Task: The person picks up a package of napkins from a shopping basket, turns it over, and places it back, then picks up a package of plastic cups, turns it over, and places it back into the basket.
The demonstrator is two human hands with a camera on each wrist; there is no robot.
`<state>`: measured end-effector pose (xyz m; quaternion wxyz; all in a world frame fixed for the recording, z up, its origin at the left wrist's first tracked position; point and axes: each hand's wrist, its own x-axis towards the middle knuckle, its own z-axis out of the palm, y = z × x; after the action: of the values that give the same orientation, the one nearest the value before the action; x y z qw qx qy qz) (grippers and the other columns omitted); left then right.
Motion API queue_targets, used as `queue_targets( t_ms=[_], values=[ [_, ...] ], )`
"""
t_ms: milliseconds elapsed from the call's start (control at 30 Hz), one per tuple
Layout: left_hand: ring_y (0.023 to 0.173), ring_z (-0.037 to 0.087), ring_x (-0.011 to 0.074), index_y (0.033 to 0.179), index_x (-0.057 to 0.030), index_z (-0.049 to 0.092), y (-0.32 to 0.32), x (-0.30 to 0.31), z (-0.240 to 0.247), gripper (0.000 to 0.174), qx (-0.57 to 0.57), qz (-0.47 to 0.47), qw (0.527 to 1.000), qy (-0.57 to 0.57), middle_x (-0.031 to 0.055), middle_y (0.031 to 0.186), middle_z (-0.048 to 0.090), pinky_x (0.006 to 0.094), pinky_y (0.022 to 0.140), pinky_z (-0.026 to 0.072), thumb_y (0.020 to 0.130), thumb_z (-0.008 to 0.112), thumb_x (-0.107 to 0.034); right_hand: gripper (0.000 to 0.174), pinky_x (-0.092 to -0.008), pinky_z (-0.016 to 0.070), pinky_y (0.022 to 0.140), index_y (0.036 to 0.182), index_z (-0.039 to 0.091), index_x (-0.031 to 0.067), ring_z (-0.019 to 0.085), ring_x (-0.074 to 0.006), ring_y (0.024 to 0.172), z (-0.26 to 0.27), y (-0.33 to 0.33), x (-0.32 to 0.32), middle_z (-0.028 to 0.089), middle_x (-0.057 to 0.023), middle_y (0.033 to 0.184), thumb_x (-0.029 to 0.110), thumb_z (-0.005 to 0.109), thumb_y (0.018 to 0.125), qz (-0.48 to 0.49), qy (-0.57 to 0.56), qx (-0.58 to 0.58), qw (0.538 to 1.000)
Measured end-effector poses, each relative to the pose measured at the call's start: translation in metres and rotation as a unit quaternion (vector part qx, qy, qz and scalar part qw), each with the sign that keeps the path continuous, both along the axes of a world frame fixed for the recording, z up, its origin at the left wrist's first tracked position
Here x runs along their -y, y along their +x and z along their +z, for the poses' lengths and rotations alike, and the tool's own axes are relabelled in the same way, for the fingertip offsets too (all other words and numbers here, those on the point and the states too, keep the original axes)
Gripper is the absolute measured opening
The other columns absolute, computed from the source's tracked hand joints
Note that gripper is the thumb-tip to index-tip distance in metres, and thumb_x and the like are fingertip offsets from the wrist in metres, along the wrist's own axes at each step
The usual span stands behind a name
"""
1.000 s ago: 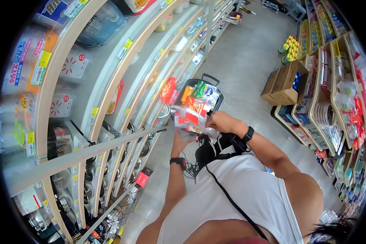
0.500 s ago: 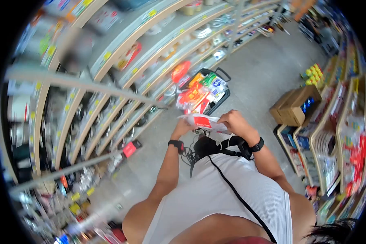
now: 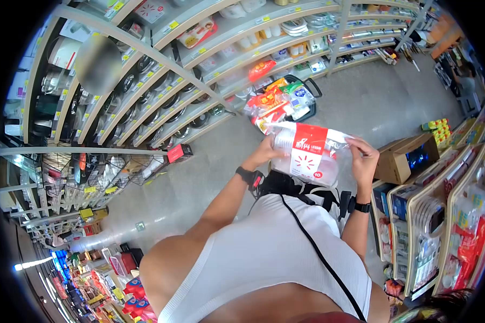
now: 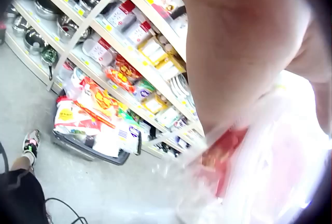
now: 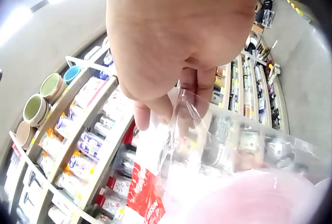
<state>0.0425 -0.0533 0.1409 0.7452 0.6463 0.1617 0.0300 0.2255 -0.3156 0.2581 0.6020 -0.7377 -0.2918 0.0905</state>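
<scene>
A clear plastic package with a red and white label (image 3: 306, 156) is held up in front of the chest, pale round containers showing through it. The left hand (image 3: 265, 153) grips its left end; in the left wrist view that hand (image 4: 249, 42) partly covers the glaring plastic. At the other end, the right hand (image 3: 364, 161) pinches the edge of the wrapper. The right wrist view shows the right hand's fingers (image 5: 189, 86) bunching the clear film, thumb and fingertips together. Beyond the package, a dark basket (image 3: 311, 112) full of bright packets stands on the floor beside the shelves.
Shelves of pots and kitchenware (image 3: 161, 81) curve along the left and back. An open cardboard box (image 3: 394, 161) and more shelving (image 3: 415, 226) stand at the right. A pinkish-red box (image 3: 179, 153) juts out at a shelf end. A person (image 3: 466, 81) is at the far right.
The package has been raised and turned so its label faces up, with the hands farther apart. The head view has swung, so the basket appears higher and farther right.
</scene>
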Motion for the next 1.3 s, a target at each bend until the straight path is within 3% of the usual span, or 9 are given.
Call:
queue_targets(
  t_ms=[33, 233, 300, 400, 500, 633, 733, 833, 1300],
  values=[
    [0.110, 0.056, 0.0157, 0.139, 0.0005, 0.036, 0.007, 0.008, 0.012, 0.080, -0.004, 0.014, 0.996, -0.086, 0.0085, 0.125, 0.054, 0.0326, 0.088, 0.0514, 0.070, 0.078, -0.005, 0.019, -0.0249, 0.0495, 0.075, 0.098, 0.072, 0.0014, 0.064, -0.0142, 0.081, 0.002, 0.001, 0.006, 0.071, -0.0120, 0.091, -0.004, 0.062, 0.083, -0.028, 0.021, -0.012, 0.999],
    [0.090, 0.064, 0.0123, 0.118, 0.0017, 0.055, 0.043, 0.024, 0.043, 0.043, 0.022, -0.006, 0.995, -0.093, 0.0064, 0.104, 0.066, 0.0291, 0.077, 0.0537, 0.081, 0.073, -0.009, 0.029, -0.0202, 0.0479, 0.078, 0.116, 0.065, -0.0006, 0.061, -0.0088, 0.088, -0.016, 0.000, 0.034, 0.068, -0.0086, 0.105, 0.001, 0.064, 0.087, -0.127, 0.015, -0.098, 0.987],
    [0.089, 0.064, 0.0128, 0.118, 0.0013, 0.056, 0.054, 0.032, 0.060, 0.041, 0.019, 0.021, 0.994, -0.102, 0.0070, 0.105, 0.066, 0.0288, 0.077, 0.0541, 0.083, 0.072, -0.012, 0.045, -0.0242, 0.0493, 0.082, 0.131, 0.053, -0.0024, 0.062, -0.0124, 0.094, -0.021, -0.002, 0.040, 0.062, -0.0125, 0.119, -0.001, 0.063, 0.087, -0.128, 0.156, -0.088, 0.975],
    [0.089, 0.066, 0.0148, 0.117, 0.0019, 0.056, 0.068, 0.034, 0.060, 0.037, 0.030, 0.053, 0.988, -0.144, 0.0083, 0.106, 0.066, 0.0300, 0.078, 0.0547, 0.085, 0.069, -0.011, 0.058, -0.0281, 0.0488, 0.089, 0.142, 0.035, -0.0033, 0.060, -0.0183, 0.108, -0.022, -0.001, 0.051, 0.048, -0.0178, 0.138, 0.000, 0.060, 0.090, -0.089, 0.196, -0.139, 0.967],
    [0.090, 0.067, 0.0179, 0.121, 0.0029, 0.052, 0.075, 0.038, 0.059, 0.042, 0.003, 0.065, 0.982, -0.175, 0.0110, 0.108, 0.065, 0.0324, 0.079, 0.0554, 0.085, 0.069, -0.011, 0.058, -0.0320, 0.0496, 0.091, 0.144, 0.029, -0.0033, 0.057, -0.0250, 0.115, -0.045, 0.005, 0.065, 0.040, -0.0200, 0.144, 0.007, 0.056, 0.093, -0.054, 0.121, -0.197, 0.971],
    [0.092, 0.066, 0.0202, 0.124, 0.0025, 0.046, 0.077, 0.054, 0.060, 0.049, -0.032, 0.067, 0.977, -0.198, 0.0126, 0.111, 0.062, 0.0332, 0.080, 0.0557, 0.084, 0.070, -0.010, 0.058, -0.0294, 0.0485, 0.089, 0.140, 0.035, -0.0044, 0.059, -0.0191, 0.108, -0.062, 0.003, 0.066, 0.050, -0.0206, 0.134, 0.009, 0.063, 0.090, -0.049, 0.066, -0.309, 0.947],
    [0.093, 0.065, 0.0205, 0.125, 0.0024, 0.044, 0.073, 0.068, 0.048, 0.052, -0.043, 0.066, 0.978, -0.191, 0.0128, 0.113, 0.061, 0.0329, 0.079, 0.0561, 0.083, 0.072, -0.010, 0.053, -0.0279, 0.0501, 0.084, 0.131, 0.043, -0.0063, 0.061, -0.0169, 0.100, -0.057, -0.003, 0.059, 0.059, -0.0182, 0.119, 0.010, 0.067, 0.088, 0.025, 0.086, -0.340, 0.936],
    [0.095, 0.064, 0.0200, 0.125, 0.0026, 0.044, 0.070, 0.074, 0.050, 0.054, -0.045, 0.062, 0.982, -0.175, 0.0127, 0.113, 0.060, 0.0328, 0.079, 0.0561, 0.082, 0.073, -0.011, 0.045, -0.0273, 0.0519, 0.079, 0.123, 0.049, -0.0069, 0.063, -0.0165, 0.094, -0.062, 0.000, 0.057, 0.064, -0.0152, 0.109, 0.009, 0.069, 0.086, 0.008, 0.036, -0.304, 0.952],
    [0.100, 0.062, 0.0192, 0.127, 0.0014, 0.044, 0.079, 0.073, 0.069, 0.051, -0.036, 0.014, 0.988, -0.147, 0.0115, 0.114, 0.060, 0.0326, 0.083, 0.0536, 0.086, 0.070, -0.015, 0.041, -0.0270, 0.0527, 0.079, 0.121, 0.051, -0.0056, 0.063, -0.0153, 0.094, -0.055, 0.005, 0.056, 0.064, -0.0143, 0.109, 0.002, 0.068, 0.084, -0.010, 0.100, -0.313, 0.945]
  ],
)
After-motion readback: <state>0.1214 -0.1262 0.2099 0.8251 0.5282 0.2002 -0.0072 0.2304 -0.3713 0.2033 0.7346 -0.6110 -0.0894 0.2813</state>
